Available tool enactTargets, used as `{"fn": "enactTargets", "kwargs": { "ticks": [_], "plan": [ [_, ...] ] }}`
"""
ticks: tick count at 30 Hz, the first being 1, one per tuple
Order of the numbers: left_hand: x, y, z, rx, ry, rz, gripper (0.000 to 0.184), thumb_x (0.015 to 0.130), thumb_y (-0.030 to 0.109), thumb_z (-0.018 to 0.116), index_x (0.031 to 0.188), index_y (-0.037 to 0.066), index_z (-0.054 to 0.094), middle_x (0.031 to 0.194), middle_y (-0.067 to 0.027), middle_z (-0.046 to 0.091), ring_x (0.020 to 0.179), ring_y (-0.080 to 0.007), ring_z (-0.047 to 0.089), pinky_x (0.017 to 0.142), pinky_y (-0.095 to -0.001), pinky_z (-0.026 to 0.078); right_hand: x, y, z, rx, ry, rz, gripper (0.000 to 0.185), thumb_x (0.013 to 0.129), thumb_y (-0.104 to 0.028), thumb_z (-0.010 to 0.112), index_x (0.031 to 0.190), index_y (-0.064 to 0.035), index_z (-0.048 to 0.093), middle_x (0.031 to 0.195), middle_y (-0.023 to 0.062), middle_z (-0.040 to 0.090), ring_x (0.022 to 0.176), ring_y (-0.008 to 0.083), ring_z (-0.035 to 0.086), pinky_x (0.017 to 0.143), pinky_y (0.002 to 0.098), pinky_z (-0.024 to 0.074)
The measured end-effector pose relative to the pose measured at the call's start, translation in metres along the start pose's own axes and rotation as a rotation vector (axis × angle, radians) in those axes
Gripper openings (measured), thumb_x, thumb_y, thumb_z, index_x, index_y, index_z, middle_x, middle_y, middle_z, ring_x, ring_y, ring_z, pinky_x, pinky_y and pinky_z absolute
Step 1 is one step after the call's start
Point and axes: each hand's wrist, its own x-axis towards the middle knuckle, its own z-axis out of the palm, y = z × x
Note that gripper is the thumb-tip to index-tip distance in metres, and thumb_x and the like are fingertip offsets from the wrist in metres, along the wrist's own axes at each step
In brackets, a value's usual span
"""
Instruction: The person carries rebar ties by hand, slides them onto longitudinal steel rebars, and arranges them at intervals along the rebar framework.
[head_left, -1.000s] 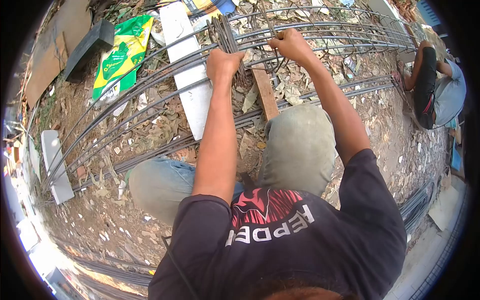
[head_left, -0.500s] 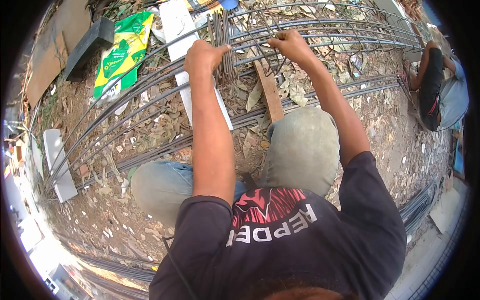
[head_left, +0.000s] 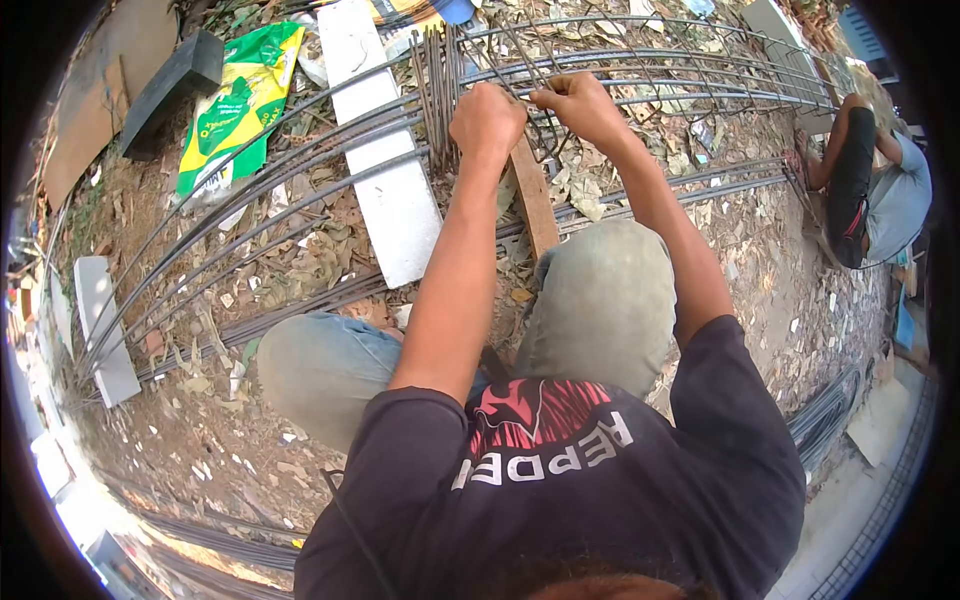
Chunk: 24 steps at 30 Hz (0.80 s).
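My right hand [head_left: 582, 107] is closed, thumb and fingers pinched on a bent steel rebar stirrup [head_left: 548, 146] that stands around the long bars. Close beside it, my left hand [head_left: 488, 122] is closed at the left side of the same stirrup; its fingertips are partly hidden. Long steel rebars [head_left: 300, 176] run from the lower left, past both hands, to the upper right. Just left of my left hand, a tight bundle of stirrups [head_left: 434, 95] hangs on the bars. More stirrups [head_left: 745, 62] are spaced along the bars to the right.
A white block [head_left: 388, 205] and a wooden piece [head_left: 533, 195] lie below the bars. At left are a green-yellow bag [head_left: 243, 105], a dark block [head_left: 172, 95] and another pale block [head_left: 107, 330]. A co-worker [head_left: 880, 185] squats at right. Leaves and debris cover the ground.
My left hand has moved right, away from the stirrup bundle, to beside my right hand, and its thumb no longer sticks out. My right hand has stayed nearly in place at the stirrup.
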Motion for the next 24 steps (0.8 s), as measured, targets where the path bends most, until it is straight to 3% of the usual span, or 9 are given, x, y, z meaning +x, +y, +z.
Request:
{"fn": "enactTargets", "kwargs": {
  "ticks": [3,8,10,13,16,17,21,24],
  "plan": [
    [0.000,0.004,-0.008,0.021,-0.048,-0.020,0.035,0.079,0.035,0.081,0.087,0.001,0.078,0.093,-0.0238,0.076,0.091,-0.0398,0.074,0.079,-0.0481,0.060,-0.003,-0.004,0.002,-0.072,0.037,-0.083,0.034,0.087,-0.031,0.073,0.087,0.0031,0.075,0.061,0.0195,0.060,0.056,0.0267,0.054,0.061,0.0434,0.0450],
    [-0.001,0.010,0.000,0.053,-0.011,-0.016,0.039,0.077,0.036,0.083,0.091,0.000,0.077,0.098,-0.0240,0.075,0.092,-0.0401,0.074,0.080,-0.0493,0.060,-0.007,-0.021,-0.004,-0.150,0.031,-0.090,0.034,0.088,-0.029,0.072,0.088,0.0042,0.075,0.064,0.0218,0.062,0.059,0.0317,0.059,0.066,0.0447,0.0483],
    [0.001,0.013,-0.004,-0.051,-0.013,-0.053,0.030,0.076,0.031,0.080,0.086,0.003,0.078,0.090,-0.0213,0.076,0.088,-0.0382,0.075,0.078,-0.0493,0.059,-0.007,-0.027,-0.008,-0.150,0.037,-0.072,0.034,0.088,-0.029,0.073,0.088,0.0045,0.075,0.065,0.0219,0.063,0.059,0.0317,0.059,0.067,0.0444,0.0492],
    [0.010,0.007,0.000,-0.322,-0.025,-0.054,0.023,0.077,0.029,0.077,0.081,0.006,0.079,0.080,-0.0178,0.075,0.080,-0.0332,0.075,0.074,-0.0452,0.058,-0.004,-0.026,-0.015,-0.236,0.091,-0.086,0.035,0.088,-0.030,0.073,0.089,0.0051,0.075,0.064,0.0198,0.064,0.059,0.0279,0.060,0.066,0.0437,0.0489],
    [0.018,-0.003,0.001,-0.406,-0.101,0.036,0.029,0.082,0.026,0.079,0.091,-0.002,0.077,0.072,-0.0114,0.072,0.067,-0.0187,0.072,0.060,-0.0351,0.053,-0.001,-0.019,-0.018,-0.097,0.071,-0.001,0.037,0.089,-0.031,0.074,0.090,0.0056,0.076,0.065,0.0178,0.066,0.060,0.0232,0.062,0.065,0.0429,0.0488],
    [0.020,-0.005,0.001,-0.411,-0.137,0.038,0.022,0.086,0.019,0.078,0.091,-0.002,0.076,0.073,-0.0094,0.072,0.064,-0.0146,0.070,0.056,-0.0311,0.053,-0.002,-0.017,-0.017,-0.077,0.068,0.011,0.038,0.090,-0.032,0.074,0.091,0.0055,0.077,0.066,0.0156,0.067,0.061,0.0198,0.062,0.064,0.0419,0.0488],
    [0.014,-0.004,-0.010,-0.578,-0.334,-0.081,0.016,0.093,0.016,0.074,0.091,-0.001,0.074,0.082,-0.0076,0.074,0.063,-0.0130,0.069,0.055,-0.0251,0.056,-0.005,-0.017,-0.003,-0.033,0.113,0.014,0.039,0.094,-0.035,0.069,0.097,0.0021,0.080,0.063,0.0142,0.065,0.059,0.0188,0.059,0.064,0.0407,0.0489],
    [0.014,-0.007,-0.017,-0.667,-0.371,-0.100,0.018,0.094,0.017,0.074,0.093,-0.001,0.073,0.083,-0.0080,0.075,0.064,-0.0121,0.068,0.055,-0.0249,0.055,-0.005,-0.016,0.000,0.046,0.105,0.078,0.045,0.099,-0.040,0.063,0.097,0.0024,0.079,0.060,0.0042,0.053,0.060,0.0122,0.047,0.059,0.0357,0.0417]
  ]
}}
